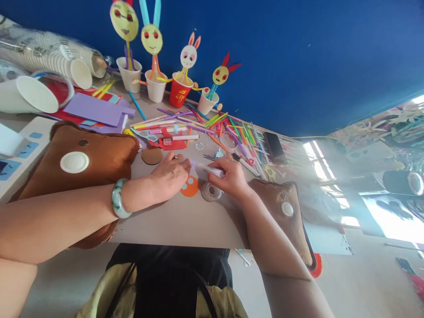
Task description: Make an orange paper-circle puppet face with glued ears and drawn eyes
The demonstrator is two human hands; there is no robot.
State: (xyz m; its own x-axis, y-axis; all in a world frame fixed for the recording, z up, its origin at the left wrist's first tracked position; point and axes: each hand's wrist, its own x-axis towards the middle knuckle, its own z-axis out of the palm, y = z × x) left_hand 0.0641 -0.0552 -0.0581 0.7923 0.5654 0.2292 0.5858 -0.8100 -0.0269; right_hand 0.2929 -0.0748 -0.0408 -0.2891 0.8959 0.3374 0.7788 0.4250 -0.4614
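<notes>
My right hand point(230, 176) is closed around a white pen point(214, 170), its tip pointing left toward my left hand. My left hand point(170, 176) rests low over the table with its fingers curled together. A pale, purplish piece shows faintly at its fingertips, too blurred to name. Just below the hands lies an orange paper disc point(189, 189) with light blue circles on it, partly under my left hand. Beside it, under my right hand, sits a clear roll of tape point(211, 192). A brown cardboard disc point(152, 156) lies beyond my left wrist.
Brown cushions point(99, 152) flank the work area, my left forearm crossing one. Paper-cup figures point(182, 88) stand along the blue wall. Colourful sticks point(232, 132), a red pouch point(174, 143), purple paper point(94, 108), stacked paper cups point(56, 66) and a dark phone point(274, 147) lie around.
</notes>
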